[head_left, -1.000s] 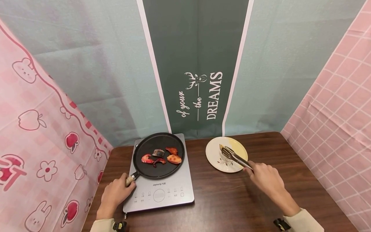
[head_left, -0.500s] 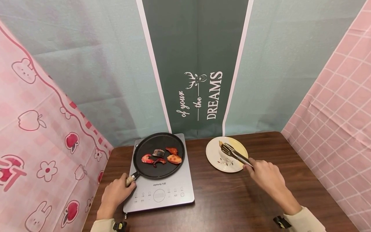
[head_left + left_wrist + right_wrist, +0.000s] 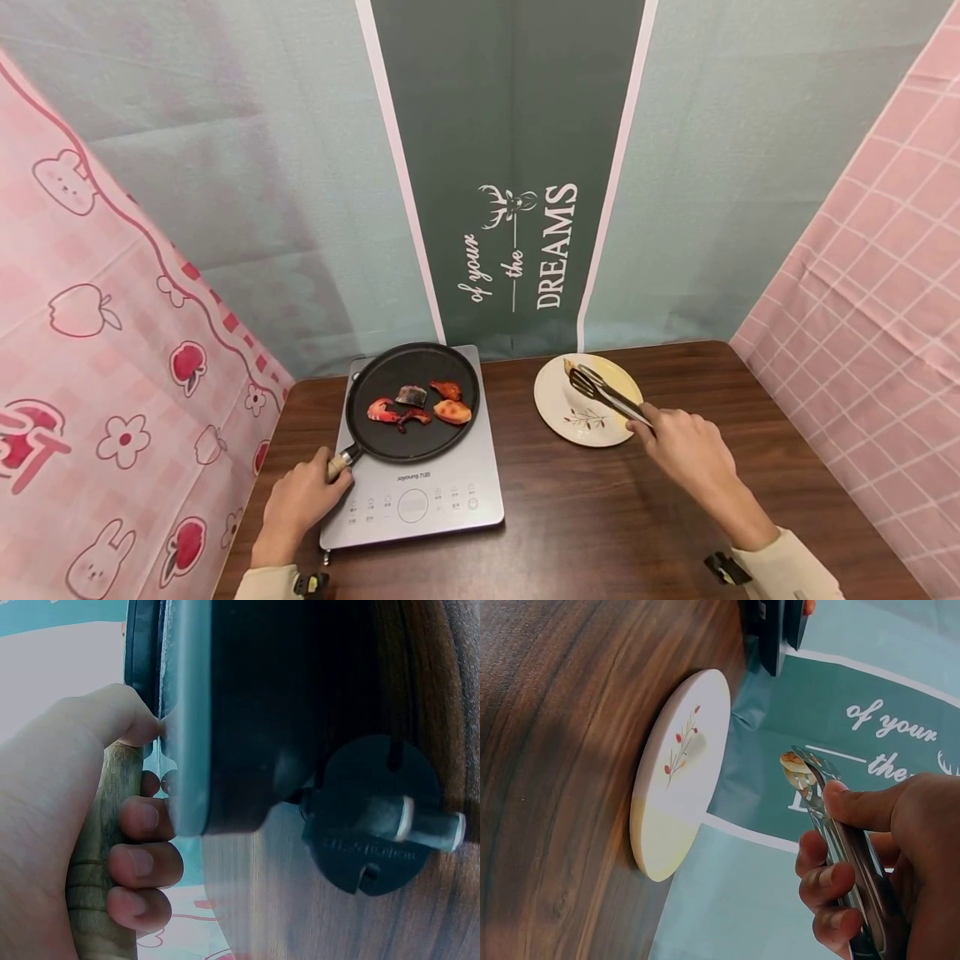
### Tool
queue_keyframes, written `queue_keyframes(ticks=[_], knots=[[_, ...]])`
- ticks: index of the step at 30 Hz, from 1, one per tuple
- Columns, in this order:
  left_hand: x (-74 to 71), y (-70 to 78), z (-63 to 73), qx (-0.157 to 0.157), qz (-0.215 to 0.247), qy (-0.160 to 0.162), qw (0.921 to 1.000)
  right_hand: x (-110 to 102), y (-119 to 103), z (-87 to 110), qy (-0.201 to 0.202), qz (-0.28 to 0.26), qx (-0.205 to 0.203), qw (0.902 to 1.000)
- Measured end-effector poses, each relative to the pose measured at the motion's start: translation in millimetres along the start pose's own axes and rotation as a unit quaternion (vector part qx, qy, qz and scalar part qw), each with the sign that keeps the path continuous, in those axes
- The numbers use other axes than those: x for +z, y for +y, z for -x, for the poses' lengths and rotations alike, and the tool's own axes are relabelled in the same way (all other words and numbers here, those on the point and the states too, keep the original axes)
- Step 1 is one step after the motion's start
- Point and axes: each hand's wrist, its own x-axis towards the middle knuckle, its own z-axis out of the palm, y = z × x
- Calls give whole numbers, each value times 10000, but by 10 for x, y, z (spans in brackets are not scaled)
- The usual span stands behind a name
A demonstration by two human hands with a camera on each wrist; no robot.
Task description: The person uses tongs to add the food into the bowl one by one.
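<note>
My left hand grips the wooden handle of a round black frying pan, fingers curled round it in the left wrist view. Inside the pan lie a shrimp, a dark-skinned fish piece, a curled red tentacle, a reddish-brown piece and a yellow-orange piece. Metal tongs are held in my right hand. Between their tips is a small yellow-brown food piece, raised above the white-and-yellow plate in the right wrist view.
The pan sits on a silver induction cooktop with a touch panel at its front. A dark wooden table carries everything. Green cloth hangs behind, and pink cloths hang on both sides.
The tongs and the food piece in them have shifted slightly up and left in the head view, over the plate. My left hand and the pan have stayed in place.
</note>
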Motion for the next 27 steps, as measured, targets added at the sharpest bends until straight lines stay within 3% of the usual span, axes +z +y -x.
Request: queue_keyframes(ticks=[18, 27], knots=[[-7, 22, -2, -45, 4, -14, 10000, -10, -30, -99, 191, -17, -137, 9997], [2, 6, -3, 71, -7, 129, 9999, -45, -72, -138, 157, -100, -108, 9998]])
